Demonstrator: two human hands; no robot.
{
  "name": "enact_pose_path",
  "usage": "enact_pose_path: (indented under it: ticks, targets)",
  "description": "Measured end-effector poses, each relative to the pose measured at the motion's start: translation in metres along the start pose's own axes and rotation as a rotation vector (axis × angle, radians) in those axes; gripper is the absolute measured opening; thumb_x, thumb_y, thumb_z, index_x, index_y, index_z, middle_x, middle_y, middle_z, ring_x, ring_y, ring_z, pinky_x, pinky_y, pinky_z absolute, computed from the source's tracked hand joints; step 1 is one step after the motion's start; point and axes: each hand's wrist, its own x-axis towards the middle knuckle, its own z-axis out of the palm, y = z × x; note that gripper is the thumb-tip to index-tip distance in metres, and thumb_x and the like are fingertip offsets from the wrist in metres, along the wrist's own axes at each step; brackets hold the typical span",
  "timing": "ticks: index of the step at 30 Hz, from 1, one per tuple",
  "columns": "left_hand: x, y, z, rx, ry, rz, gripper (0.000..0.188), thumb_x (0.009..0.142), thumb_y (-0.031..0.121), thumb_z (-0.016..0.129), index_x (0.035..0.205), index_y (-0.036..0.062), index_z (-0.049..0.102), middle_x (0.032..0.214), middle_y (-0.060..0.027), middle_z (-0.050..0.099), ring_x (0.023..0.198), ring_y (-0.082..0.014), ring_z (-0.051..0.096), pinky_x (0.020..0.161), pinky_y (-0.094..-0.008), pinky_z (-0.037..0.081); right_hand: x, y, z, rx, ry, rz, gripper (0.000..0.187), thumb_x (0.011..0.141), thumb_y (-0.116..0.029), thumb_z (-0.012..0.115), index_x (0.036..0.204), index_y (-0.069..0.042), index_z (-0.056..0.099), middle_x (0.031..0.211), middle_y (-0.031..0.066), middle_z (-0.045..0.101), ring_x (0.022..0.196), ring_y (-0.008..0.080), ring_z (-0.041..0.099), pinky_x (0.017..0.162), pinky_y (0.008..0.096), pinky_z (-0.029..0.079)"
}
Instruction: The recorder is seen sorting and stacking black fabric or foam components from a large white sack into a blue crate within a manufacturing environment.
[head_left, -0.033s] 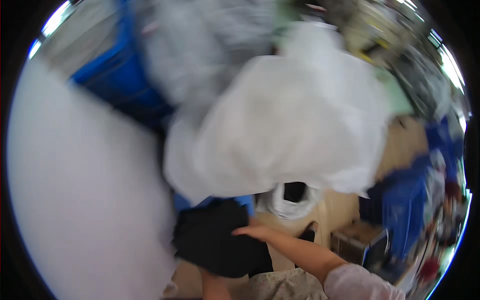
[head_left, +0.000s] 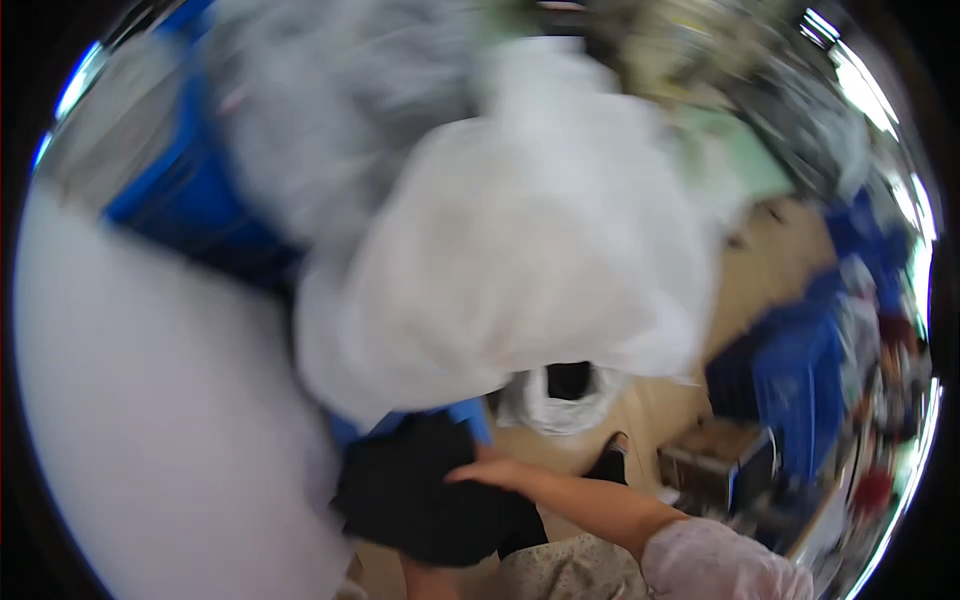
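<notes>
A bundle of black cloth point(head_left: 405, 495) lies spread in front of me, low in the view. My right hand point(head_left: 492, 472) is closed on its right side, with the thumb on top and the other fingers mostly out of sight. My left hand is hidden beneath the cloth's near edge; only the left forearm point(head_left: 428, 580) shows there. Just beyond the cloth is a blue bin point(head_left: 468, 412), largely covered. A large white bag point(head_left: 530, 240), blurred, bulges above and ahead of my hands.
A broad white surface point(head_left: 160, 400) takes up the left side. Behind it stands a blue crate point(head_left: 190, 205). On the floor are an open white bag point(head_left: 570, 415) with something black inside, a box point(head_left: 715, 465) and blue crates point(head_left: 800, 390) at the right. Grey plastic-wrapped bundles point(head_left: 340, 110) lie at the back.
The view has swung a little, so most things sit slightly further left. The black cloth has shifted slightly, with my right hand still on it.
</notes>
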Motion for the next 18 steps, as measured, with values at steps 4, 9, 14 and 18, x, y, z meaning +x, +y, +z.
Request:
enact_pose_path:
  ticks: [4, 9, 14, 18]
  targets:
    - [0.057, -0.020, 0.112, 0.123, -0.369, -0.190, 0.053, 0.098, 0.038, 0.034, 0.139, 0.0048, 0.033, 0.138, -0.0110, 0.041, 0.124, -0.0274, 0.043, 0.103, -0.0394, 0.038, -0.028, -0.011, -0.010, 0.149, -0.106, -0.094, 0.086, 0.065, -0.029, 0.078, 0.132, 0.003, 0.035, 0.120, 0.0167, 0.054, 0.112, 0.0256, 0.050, 0.097, 0.0336, 0.040]
    - [0.063, -0.055, 0.265, 0.269, -0.673, -0.360, 0.052, 0.098, 0.037, 0.034, 0.139, 0.0046, 0.033, 0.138, -0.0110, 0.041, 0.124, -0.0273, 0.043, 0.104, -0.0391, 0.038, -0.107, 0.007, -0.053, 0.358, -0.027, -0.185, 0.081, 0.062, -0.031, 0.076, 0.129, -0.001, 0.041, 0.116, 0.0152, 0.057, 0.108, 0.0253, 0.054, 0.093, 0.0340, 0.043]
    - [0.011, -0.132, 0.422, 0.402, -0.921, -0.547, 0.052, 0.098, 0.037, 0.034, 0.139, 0.0044, 0.032, 0.138, -0.0110, 0.041, 0.124, -0.0271, 0.043, 0.104, -0.0389, 0.037, -0.222, 0.042, -0.120, 0.667, 0.141, -0.398, 0.072, 0.066, -0.026, 0.075, 0.127, -0.001, 0.044, 0.114, 0.0136, 0.058, 0.107, 0.0244, 0.054, 0.093, 0.0344, 0.044]
    - [-0.034, -0.202, 0.550, 0.526, -1.116, -0.649, 0.052, 0.098, 0.037, 0.034, 0.139, 0.0043, 0.032, 0.139, -0.0110, 0.041, 0.124, -0.0270, 0.043, 0.104, -0.0387, 0.037, -0.323, 0.056, -0.201, 0.626, 0.320, -0.457, 0.071, 0.070, -0.025, 0.076, 0.127, 0.000, 0.041, 0.119, 0.0132, 0.055, 0.110, 0.0223, 0.053, 0.093, 0.0329, 0.044]
